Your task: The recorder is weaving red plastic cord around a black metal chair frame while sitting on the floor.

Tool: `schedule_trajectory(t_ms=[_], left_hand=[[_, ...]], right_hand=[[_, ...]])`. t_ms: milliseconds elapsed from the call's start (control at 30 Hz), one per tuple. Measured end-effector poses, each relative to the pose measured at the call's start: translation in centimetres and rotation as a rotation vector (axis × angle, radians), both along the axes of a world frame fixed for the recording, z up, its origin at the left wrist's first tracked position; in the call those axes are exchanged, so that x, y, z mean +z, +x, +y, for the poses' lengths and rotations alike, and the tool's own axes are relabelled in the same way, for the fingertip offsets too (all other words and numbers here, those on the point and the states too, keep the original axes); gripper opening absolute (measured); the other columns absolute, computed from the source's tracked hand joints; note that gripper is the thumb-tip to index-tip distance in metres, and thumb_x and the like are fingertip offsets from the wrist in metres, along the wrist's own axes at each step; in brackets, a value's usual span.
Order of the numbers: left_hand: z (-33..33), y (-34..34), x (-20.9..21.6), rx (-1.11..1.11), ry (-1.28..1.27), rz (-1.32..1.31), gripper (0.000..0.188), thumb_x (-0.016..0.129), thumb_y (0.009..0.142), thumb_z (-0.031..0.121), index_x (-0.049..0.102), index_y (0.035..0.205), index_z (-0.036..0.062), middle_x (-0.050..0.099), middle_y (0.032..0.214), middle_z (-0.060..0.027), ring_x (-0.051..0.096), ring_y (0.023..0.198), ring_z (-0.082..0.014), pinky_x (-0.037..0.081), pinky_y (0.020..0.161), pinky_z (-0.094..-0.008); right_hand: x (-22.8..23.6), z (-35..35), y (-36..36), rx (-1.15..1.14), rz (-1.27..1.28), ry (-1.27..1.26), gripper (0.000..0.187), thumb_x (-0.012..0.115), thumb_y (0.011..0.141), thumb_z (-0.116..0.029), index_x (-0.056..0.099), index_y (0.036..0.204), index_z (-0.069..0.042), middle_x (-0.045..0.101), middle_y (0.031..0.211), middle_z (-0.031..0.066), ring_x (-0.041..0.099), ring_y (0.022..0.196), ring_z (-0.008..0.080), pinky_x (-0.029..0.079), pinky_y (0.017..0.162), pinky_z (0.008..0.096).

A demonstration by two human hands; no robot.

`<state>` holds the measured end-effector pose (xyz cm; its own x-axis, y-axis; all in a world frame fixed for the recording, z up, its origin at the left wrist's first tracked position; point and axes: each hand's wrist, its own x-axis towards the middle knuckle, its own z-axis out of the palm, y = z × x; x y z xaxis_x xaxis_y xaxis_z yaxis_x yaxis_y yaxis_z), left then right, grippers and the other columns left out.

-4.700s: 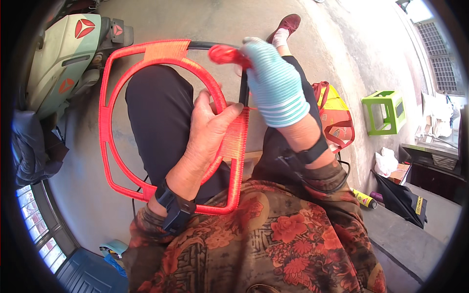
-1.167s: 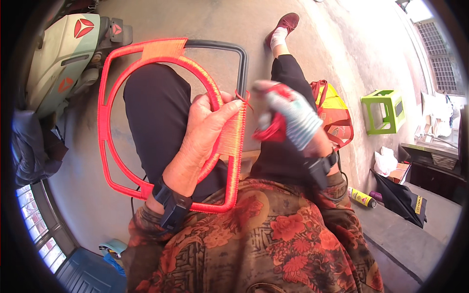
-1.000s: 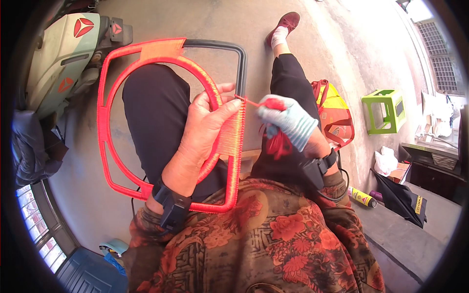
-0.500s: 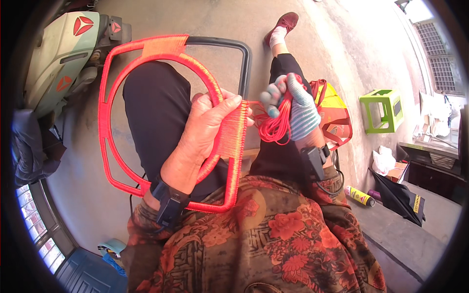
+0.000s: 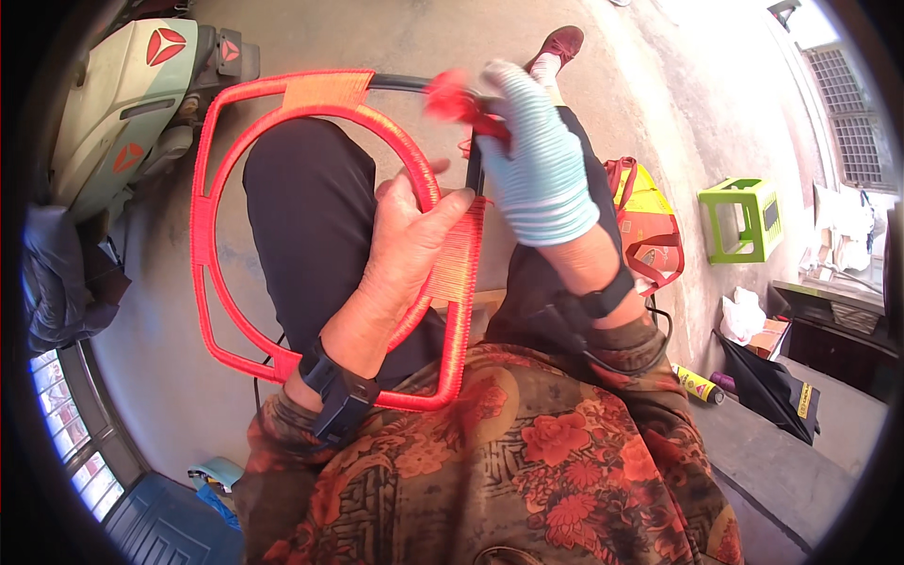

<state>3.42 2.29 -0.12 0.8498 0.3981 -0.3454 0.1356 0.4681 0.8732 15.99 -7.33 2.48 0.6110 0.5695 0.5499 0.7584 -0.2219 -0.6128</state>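
Note:
A rounded square frame (image 5: 201, 226) with a ring inside it rests over my left thigh. Red cord wraps most of it tightly; the bare dark tube shows at the top right. My bare left hand (image 5: 411, 221) grips the ring and the wrapped band (image 5: 458, 254) on the right side, thumb on top. My right hand (image 5: 539, 155), in a light blue and white striped glove, is raised over the bare corner of the frame. In it is a bundle of red cord (image 5: 457, 102), blurred by motion. The gloved fingertips are partly hidden behind the bundle.
A pale green scooter (image 5: 122, 113) stands at the far left. To the right are a red and yellow bag (image 5: 650, 221), a bright green stool (image 5: 741, 221), a yellow can (image 5: 699, 384) and a black folded umbrella (image 5: 767, 386). A blue panel (image 5: 174, 523) is at the lower left.
My right hand has swung up and left with the cord bundle, from beside the frame to over its bare corner. My left hand keeps its hold; its fingers have shifted slightly.

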Motion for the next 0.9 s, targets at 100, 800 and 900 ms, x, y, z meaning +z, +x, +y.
schedule_trajectory(t_ms=[100,800,900], left_hand=[[-0.2,0.0,0.3,0.067,0.152,-0.007,0.044,0.069,0.085,0.009,0.045,0.121,-0.0001,0.064,0.089,-0.0097,0.065,0.078,-0.0152,0.054,0.069,-0.0298],[0.3,-0.3,1.7,-0.134,-0.248,-0.036,0.02,0.057,0.093,0.017,0.06,0.11,0.006,0.063,0.093,-0.0002,0.059,0.076,-0.0079,0.049,0.067,-0.0237],[0.0,-0.2,1.8,-0.099,-0.206,-0.047,0.02,0.058,0.092,0.015,0.059,0.11,0.0062,0.064,0.094,-0.0005,0.06,0.078,-0.0081,0.049,0.068,-0.0239]], right_hand=[[0.2,0.3,0.1,0.089,-0.321,-0.18,0.033,0.063,0.076,-0.006,0.059,0.109,-0.008,0.061,0.111,0.0162,0.065,0.089,0.0327,0.052,0.083,0.0402],[-2.3,-4.7,-0.3,0.526,1.406,-0.067,0.028,0.059,0.094,-0.023,0.062,0.108,0.001,0.067,0.095,0.0065,0.064,0.084,0.0133,0.051,0.078,0.0269],[-2.1,-4.0,-0.3,0.318,1.11,-0.107,0.025,0.062,0.092,-0.018,0.063,0.108,0.002,0.066,0.1,0.0071,0.062,0.09,0.0128,0.05,0.083,0.0259]])
